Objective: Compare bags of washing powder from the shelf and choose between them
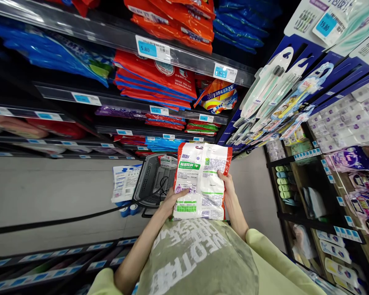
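Observation:
Both my hands hold up a white bag of laundry detergent [207, 184] with red side edges, its printed back with green panels turned toward me. My left hand [173, 200] grips the lower left edge, thumb lying over the front. At the right edge, my right hand [228, 184] pinches the bag with its thumb on the print; the other fingers of both hands are mostly hidden behind it. Beyond the bag, a grey plastic basket [146, 174] stands on the floor with a small white and red package [167, 161] inside.
A white and blue package [127, 182] lies on the floor left of the basket. Shelves [95, 92] of red bags [160, 80] and blue bags [49, 49] rise ahead. Toothbrush packs [269, 82] hang at right, near another shelf [313, 221]. A black strap [80, 215] crosses the left.

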The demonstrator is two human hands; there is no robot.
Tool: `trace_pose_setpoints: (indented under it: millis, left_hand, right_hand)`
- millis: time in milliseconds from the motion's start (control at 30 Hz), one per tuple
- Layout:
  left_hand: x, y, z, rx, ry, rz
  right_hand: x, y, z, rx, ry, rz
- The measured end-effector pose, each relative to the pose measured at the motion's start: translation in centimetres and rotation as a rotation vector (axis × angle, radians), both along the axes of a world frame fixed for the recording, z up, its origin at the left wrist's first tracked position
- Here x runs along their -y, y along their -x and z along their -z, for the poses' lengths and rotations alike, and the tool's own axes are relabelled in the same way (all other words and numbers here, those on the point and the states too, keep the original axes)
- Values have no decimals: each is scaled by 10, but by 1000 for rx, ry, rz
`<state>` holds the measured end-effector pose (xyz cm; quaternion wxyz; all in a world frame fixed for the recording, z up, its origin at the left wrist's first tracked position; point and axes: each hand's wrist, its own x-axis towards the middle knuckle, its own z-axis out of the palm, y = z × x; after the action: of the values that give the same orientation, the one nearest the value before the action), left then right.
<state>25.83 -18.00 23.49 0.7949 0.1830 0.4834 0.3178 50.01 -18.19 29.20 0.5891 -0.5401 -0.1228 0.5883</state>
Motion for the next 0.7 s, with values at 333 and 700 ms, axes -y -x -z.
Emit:
trace_pose_setpoints:
  millis: [333,700]
  left_hand:
    - [4,-1,-2,7,-3,-96]
    - [6,-5,-12,-7,-48,-228]
  right_hand:
    - [-5,4,-10,-30,12,-24]
    - [-13,11,-31,-70,26,-114]
